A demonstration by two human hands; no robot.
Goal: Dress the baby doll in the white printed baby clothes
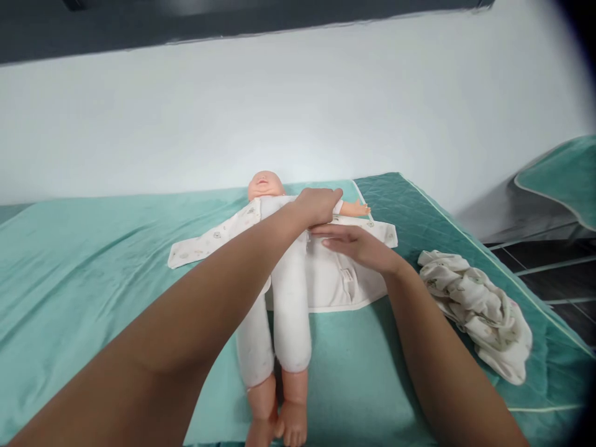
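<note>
A baby doll (291,323) in white padded clothing lies on its back, head away from me and bare feet toward me. Beneath it a white printed baby top (326,288) is spread; one sleeve (214,239) reaches left over the doll's arm, while the other sleeve (384,233) lies flat at the right. My left hand (321,205) is closed around the doll's right-side arm (354,208), whose small hand sticks out beyond. Just below, my right hand (351,243) has its fingers stretched out over the top, near my left hand; contact with the cloth cannot be made out.
Crumpled printed white cloth (479,310) lies on the right of the green bed cover (116,267). A white wall (298,105) stands behind the bed. Past the right edge are metal bars (554,267) and another green cloth (563,177).
</note>
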